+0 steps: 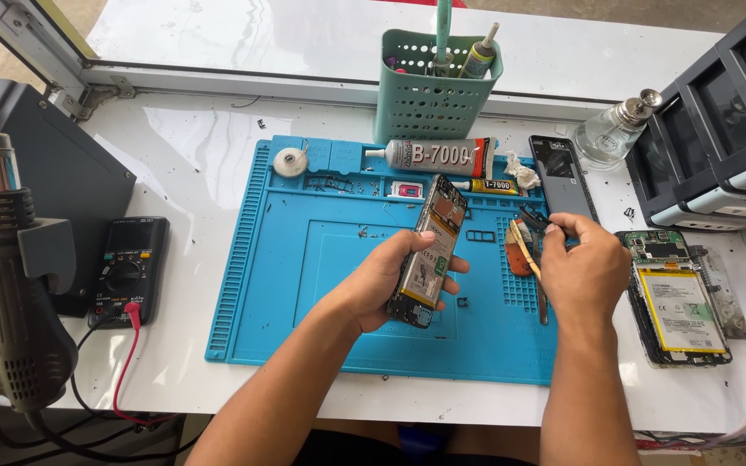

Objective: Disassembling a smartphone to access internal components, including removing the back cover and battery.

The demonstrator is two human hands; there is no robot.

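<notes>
- Left hand (pixel 388 280): grip closed round an opened black smartphone with a yellow-labelled battery (pixel 429 250), held tilted above the blue silicone work mat (pixel 304 259).
- Right hand (pixel 582 263): fingertips pinched on a small dark part (pixel 535 217), just right of the phone.
- Right, on the white surface (pixel 183 147): second opened phone (pixel 675 298), yellow-white battery label.
- Far: grey glue tube with a red-and-white label (pixel 438 157), teal perforated basket (pixel 433 86).

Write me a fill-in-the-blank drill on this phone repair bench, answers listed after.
1. The left hand holds an opened phone above the ____ work mat.
2. The right hand pinches a small dark part beside the grey back cover, near the ____ bottle.
3. The multimeter lies to the mat's ____.
4. A second opened phone shows a ____ battery.

Answers: blue; glass; left; yellow
</notes>
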